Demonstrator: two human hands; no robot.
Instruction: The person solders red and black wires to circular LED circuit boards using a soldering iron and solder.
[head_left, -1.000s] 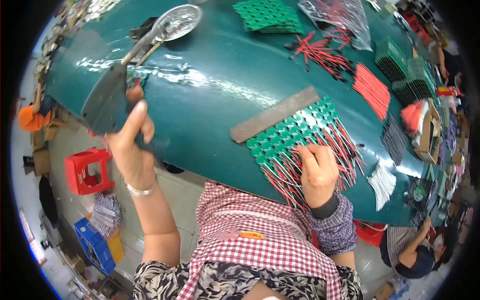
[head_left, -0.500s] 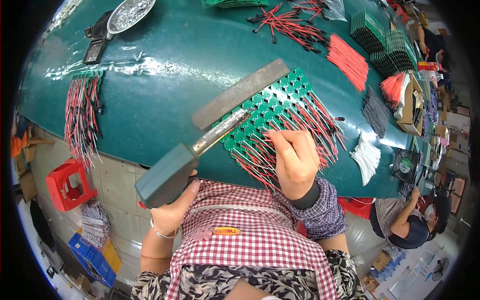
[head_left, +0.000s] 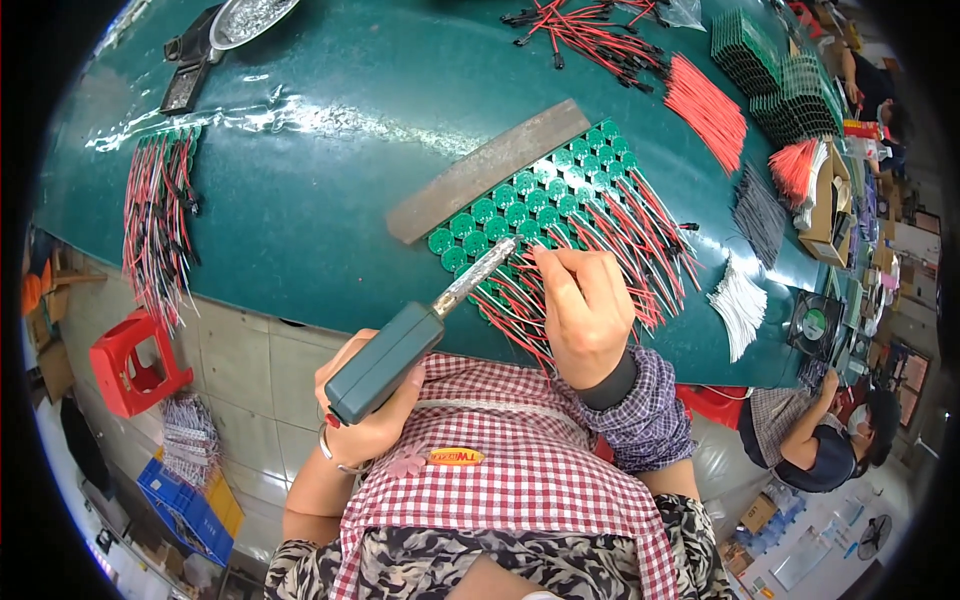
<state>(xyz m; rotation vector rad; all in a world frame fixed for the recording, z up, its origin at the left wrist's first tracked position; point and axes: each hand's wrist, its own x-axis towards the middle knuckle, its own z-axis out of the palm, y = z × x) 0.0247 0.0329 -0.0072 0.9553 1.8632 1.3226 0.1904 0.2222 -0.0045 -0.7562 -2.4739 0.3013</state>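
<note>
My left hand (head_left: 372, 425) is wrapped around the dark green handle of a soldering iron (head_left: 388, 362). The iron's silvery tip reaches up to the right, over a panel of round green circuit boards (head_left: 497, 213), and ends close to my right fingertips. My right hand (head_left: 592, 318) is closed in a pinch at the panel's wired side; a thin wire seems to be between thumb and finger, but the fingers partly hide it. Red, white and black wires (head_left: 640, 262) trail from the panel toward me. A flat metal bar (head_left: 490, 170) lies along the panel's far edge.
Wired boards (head_left: 160, 215) hang over the table edge at left, near a metal dish (head_left: 250, 22). Red wires (head_left: 705, 112), black wires (head_left: 760, 218), white wires (head_left: 738, 310), stacked green panels (head_left: 745, 55) and a small fan (head_left: 815, 325) are at right. A co-worker (head_left: 830, 440) sits beyond.
The soldering iron has swung right and now points more steeply, its tip nearer my right fingertips. My right hand has stayed almost in place, still pinched.
</note>
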